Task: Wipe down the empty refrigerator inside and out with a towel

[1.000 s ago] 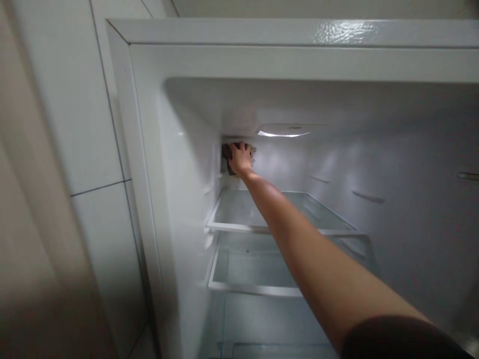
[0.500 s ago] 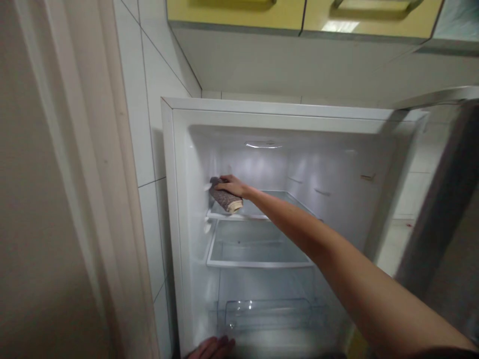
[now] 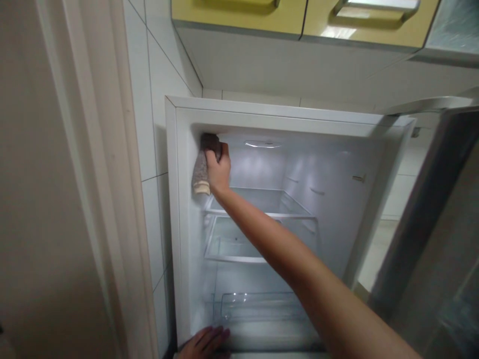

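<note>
The cloth [image 3: 201, 172] has risen from near the top shelf [image 3: 262, 215] to the fridge [image 3: 292, 118]'s upper left corner, clasped between thumb and fingers of the right hand [image 3: 220, 169] and drooping below them, while the left hand [image 3: 204, 343] lies, fingers outstretched, at the lower edge, under yellow cupboards [image 3: 239, 16].

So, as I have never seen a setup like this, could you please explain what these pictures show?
There is no machine here, only a person's two bare hands. One camera, worn on the head, looks forward and down into an open fridge. The right hand reaches in and holds a folded grey-brown cloth with a pale edge, high on the inner left side. The left hand is low at the front left; whether it presses on anything is hard to tell. Beyond the right arm are two white-edged shelves, with a clear bin lower down.
</note>
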A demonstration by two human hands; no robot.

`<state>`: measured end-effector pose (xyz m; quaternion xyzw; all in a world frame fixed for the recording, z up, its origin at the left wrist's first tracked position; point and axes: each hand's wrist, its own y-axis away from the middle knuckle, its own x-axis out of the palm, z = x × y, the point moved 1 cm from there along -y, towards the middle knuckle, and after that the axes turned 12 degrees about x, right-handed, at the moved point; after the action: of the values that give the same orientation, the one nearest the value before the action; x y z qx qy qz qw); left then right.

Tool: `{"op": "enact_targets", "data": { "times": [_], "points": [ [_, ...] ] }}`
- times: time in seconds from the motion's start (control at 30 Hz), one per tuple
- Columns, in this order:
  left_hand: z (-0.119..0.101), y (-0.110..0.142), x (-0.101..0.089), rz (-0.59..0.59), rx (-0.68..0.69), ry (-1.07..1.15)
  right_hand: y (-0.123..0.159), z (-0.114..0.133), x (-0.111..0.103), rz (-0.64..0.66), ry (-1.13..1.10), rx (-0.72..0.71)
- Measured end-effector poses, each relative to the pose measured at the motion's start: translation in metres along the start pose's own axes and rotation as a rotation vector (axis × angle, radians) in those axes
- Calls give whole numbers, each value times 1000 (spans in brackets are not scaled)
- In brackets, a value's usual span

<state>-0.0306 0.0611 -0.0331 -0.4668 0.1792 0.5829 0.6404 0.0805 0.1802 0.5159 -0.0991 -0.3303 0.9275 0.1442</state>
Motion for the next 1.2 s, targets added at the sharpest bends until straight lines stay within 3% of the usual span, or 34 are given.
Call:
{"op": "enact_targets", "data": {
  "times": [0.07, 0.27, 0.33, 0.43, 0.53, 0.6, 0.67, 0.73, 0.9, 0.97, 1.0, 1.03, 1.1, 1.2],
  "points": [
    [-2, -3, -7, -7, -8, 16, 30, -22, 3, -3, 3, 40],
    [-8, -10, -19, 10, -11, 27, 185, -131, -4, 115, 12, 65],
    [-9, -9, -21, 24, -16, 39, 209, -142, -7, 146, -17, 76],
    [-9, -7, -21, 26, -18, 38, 190, -105, -11, 120, -39, -77],
    [-9, -6, -21, 26, -17, 37, 129, -27, -10, 68, 35, -354],
    [-10, -7, -21, 47, -29, 83, 93, 12, -7, 24, 101, -412],
    [-12, -7, -22, 73, -61, 179, 82, 18, -2, 38, 169, -416],
    [-14, -8, -24, 105, -92, 269, 107, -15, 0, 118, 257, -405],
    [-21, -3, -28, 205, -138, 323, 252, -179, -10, 499, 509, -479],
    [-22, -1, -29, 204, -153, 342, 288, -218, -18, 563, 574, -539],
    [-22, -1, -30, 192, -157, 348, 293, -224, -21, 586, 592, -574],
    [-23, -1, -31, 179, -156, 352, 289, -220, -24, 605, 600, -604],
    [-22, -2, -32, 169, -154, 364, 258, -187, -25, 608, 585, -634],
    [-22, -5, -31, 197, -169, 415, 178, -100, -19, 403, 513, -557]
  ]
}}
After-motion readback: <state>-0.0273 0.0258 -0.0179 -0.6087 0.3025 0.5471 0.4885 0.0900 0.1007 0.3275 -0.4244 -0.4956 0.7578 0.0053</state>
